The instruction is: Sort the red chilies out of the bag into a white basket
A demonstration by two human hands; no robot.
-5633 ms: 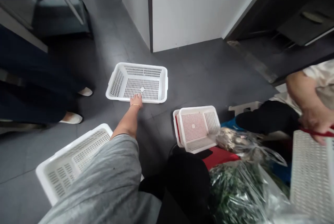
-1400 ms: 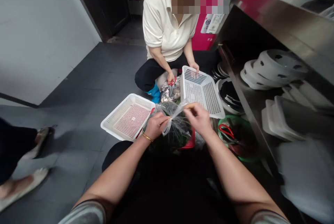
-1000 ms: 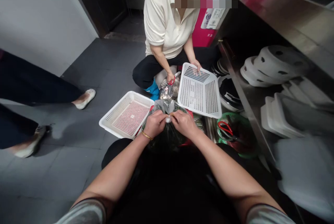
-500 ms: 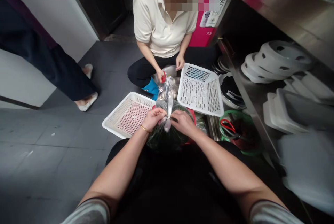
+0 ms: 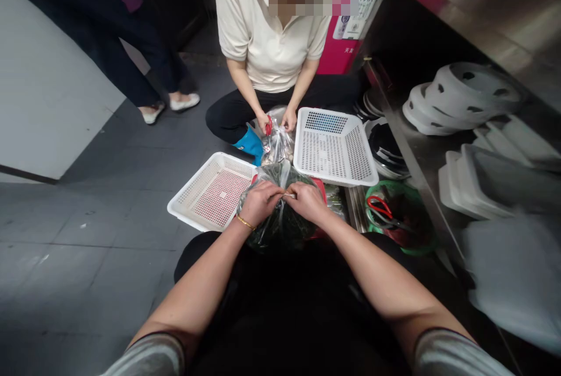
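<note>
In front of my lap is a clear plastic bag (image 5: 280, 233) of dark green leafy stuff. My left hand (image 5: 262, 197) and my right hand (image 5: 304, 199) meet over its gathered neck, fingertips pinched together on the plastic. What exactly lies between the fingertips is too small to tell. Under the bag, a red edge (image 5: 322, 189) shows. Just beyond, a co-worker (image 5: 276, 42) holds red-handled scissors (image 5: 269, 125) at another clear bag (image 5: 278, 145) with pale contents.
White perforated baskets stand left (image 5: 210, 192) and right (image 5: 335, 148) of the bag. A green basket (image 5: 421, 250) holds red-handled scissors (image 5: 380, 206). Metal shelving with white containers (image 5: 468, 95) lines the right side. A person's legs (image 5: 144, 60) are on the floor at left.
My hands have drawn closer together at the bag's neck. The co-worker's free hand has come down onto the other bag. The person at left has stepped toward the back.
</note>
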